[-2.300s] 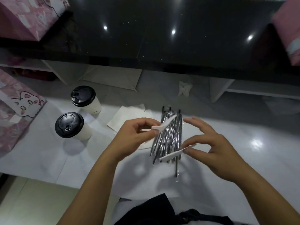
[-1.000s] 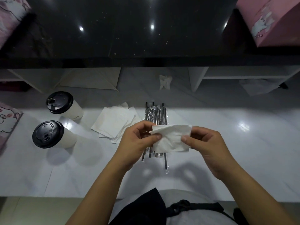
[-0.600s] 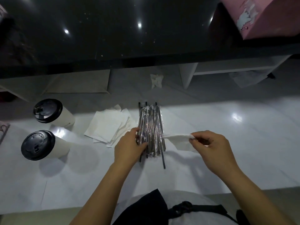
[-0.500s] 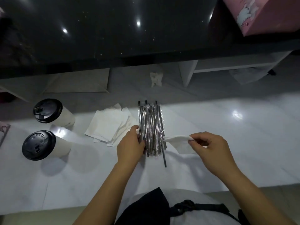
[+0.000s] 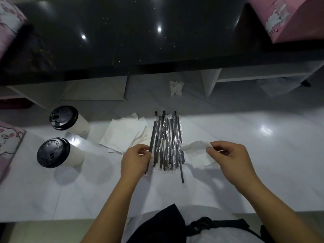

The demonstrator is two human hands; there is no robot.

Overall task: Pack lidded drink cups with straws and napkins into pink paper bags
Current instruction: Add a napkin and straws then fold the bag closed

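Observation:
A bundle of wrapped black straws [image 5: 167,141] lies on the white counter. My left hand [image 5: 135,160] pinches one straw [image 5: 151,135] at the bundle's left edge. My right hand [image 5: 231,160] holds a white napkin [image 5: 194,149] just right of the bundle, a little above the counter. A stack of napkins [image 5: 124,134] lies left of the straws. Two white cups with black lids [image 5: 64,118] [image 5: 53,152] stand at the left. Pink paper bags show at the left edge [image 5: 7,142], top left [image 5: 8,20] and top right [image 5: 287,16].
A black raised countertop [image 5: 157,41] overhangs the back, with white shelf dividers [image 5: 208,81] beneath. A crumpled tissue [image 5: 176,87] lies under the overhang. One loose straw [image 5: 181,171] sticks out toward me from the bundle.
My left hand let go of the napkin and dropped to the straws, where it now pinches one at the left edge. My right hand keeps the napkin, shifted right.

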